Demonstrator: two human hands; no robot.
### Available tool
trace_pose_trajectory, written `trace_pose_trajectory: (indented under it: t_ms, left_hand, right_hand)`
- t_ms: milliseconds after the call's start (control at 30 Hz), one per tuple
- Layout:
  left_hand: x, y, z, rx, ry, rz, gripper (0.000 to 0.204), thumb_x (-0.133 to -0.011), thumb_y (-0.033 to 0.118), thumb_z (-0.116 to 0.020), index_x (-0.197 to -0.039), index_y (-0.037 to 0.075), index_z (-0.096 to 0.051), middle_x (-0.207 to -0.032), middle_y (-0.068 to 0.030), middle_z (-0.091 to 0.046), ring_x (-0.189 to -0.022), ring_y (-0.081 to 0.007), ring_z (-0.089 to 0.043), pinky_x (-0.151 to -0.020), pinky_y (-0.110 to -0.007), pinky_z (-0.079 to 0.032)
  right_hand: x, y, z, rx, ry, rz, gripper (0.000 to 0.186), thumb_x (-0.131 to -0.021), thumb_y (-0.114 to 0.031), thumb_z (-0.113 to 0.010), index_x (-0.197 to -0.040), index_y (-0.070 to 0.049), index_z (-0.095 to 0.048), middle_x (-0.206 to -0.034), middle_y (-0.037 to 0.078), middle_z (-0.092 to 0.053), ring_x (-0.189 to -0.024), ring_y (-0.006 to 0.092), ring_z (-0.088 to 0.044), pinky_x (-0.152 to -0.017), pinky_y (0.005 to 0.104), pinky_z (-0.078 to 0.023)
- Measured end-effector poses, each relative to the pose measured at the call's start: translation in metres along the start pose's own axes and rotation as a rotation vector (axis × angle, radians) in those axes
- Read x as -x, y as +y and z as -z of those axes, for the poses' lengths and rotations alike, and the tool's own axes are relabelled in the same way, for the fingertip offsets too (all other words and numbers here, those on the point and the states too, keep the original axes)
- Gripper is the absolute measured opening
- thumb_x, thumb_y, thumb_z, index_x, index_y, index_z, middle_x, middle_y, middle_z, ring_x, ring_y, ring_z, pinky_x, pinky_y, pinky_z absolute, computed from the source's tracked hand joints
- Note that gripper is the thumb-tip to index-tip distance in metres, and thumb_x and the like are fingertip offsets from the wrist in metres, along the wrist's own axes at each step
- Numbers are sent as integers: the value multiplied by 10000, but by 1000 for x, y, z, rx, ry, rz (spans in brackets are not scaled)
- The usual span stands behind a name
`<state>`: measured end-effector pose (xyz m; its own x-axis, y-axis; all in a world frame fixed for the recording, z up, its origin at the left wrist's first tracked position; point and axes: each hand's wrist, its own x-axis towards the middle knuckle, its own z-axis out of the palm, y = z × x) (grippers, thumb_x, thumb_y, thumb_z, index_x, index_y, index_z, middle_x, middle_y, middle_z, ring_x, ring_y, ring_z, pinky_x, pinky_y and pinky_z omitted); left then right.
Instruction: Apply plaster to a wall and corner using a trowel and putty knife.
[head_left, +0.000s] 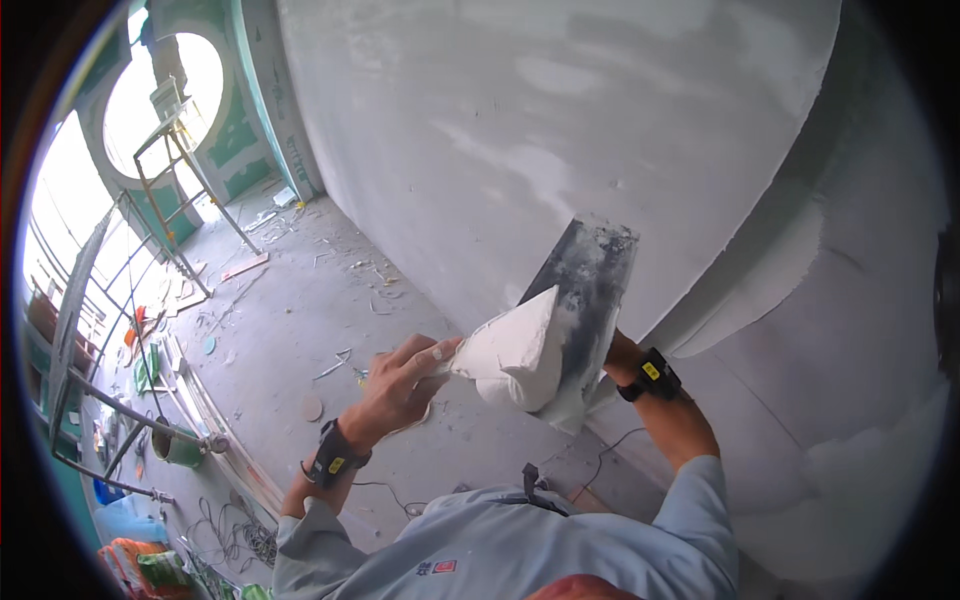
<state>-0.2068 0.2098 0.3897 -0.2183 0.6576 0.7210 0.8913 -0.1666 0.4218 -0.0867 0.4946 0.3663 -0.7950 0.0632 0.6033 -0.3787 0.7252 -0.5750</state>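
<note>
My left hand (405, 385) is closed on the narrow end of a putty knife (465, 355), whose widening blade is covered with white putty. A thick heap of putty (520, 350) lies against the lower left side of a plastering trowel (598, 285). The trowel's long, dark metal face is tilted up and smeared with dried and wet putty. My right hand (622, 358) grips the trowel from behind; most of its fingers are hidden by the blade. The tools meet in front of my chest, close to a grey-white plastered wall (560, 120) with paler wet patches.
At the left stand a metal scaffold frame (75, 330) and a ladder-like stand (175, 190) near a round opening. A green bucket (178, 447), long strips (215, 430), coiled cable (235, 535) and bags (140, 565) lie below. Debris litters the grey floor (290, 300).
</note>
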Motion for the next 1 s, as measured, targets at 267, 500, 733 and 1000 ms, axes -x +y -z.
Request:
trace_pose_trajectory:
  t_ms: [267,500,733,1000]
  left_hand:
    - [-42,-22,33,-262,-91,-148,381,-709,10,-599,-1080,74,-541,-801,-78,-557,-591,-244,-560,-491,-331,-446]
    - [69,-169,-12,-567,-166,122,263,-814,110,-498,-1075,82,-520,-847,-118,-553,-636,-285,-576,-488,-391,-453]
    - [207,-236,-158,-169,-625,548,373,-919,287,-297,-1197,84,-439,-1058,-208,-556,-990,-420,-501,-825,-505,-409]
    - [311,-293,-236,-142,-886,342,358,-889,248,-417,-1199,72,-453,-1187,-185,-501,-1104,-329,-468,-916,-396,-395]
  right_hand:
    - [-8,-6,28,221,214,19,345,-703,-156,-654,-1008,-36,-548,-1028,154,-549,-1002,341,-508,-896,434,-373]
    - [-8,-15,51,605,652,94,334,-694,-160,-662,-987,-39,-556,-993,145,-566,-971,332,-530,-864,422,-402]
    - [-6,-57,168,444,989,197,330,-853,-263,-493,-1023,16,-451,-760,74,-503,-645,153,-495,-561,272,-441]
    - [-129,-135,277,237,1022,-55,502,-871,-485,-374,-841,1,-496,-612,23,-445,-482,94,-449,-427,265,-435]
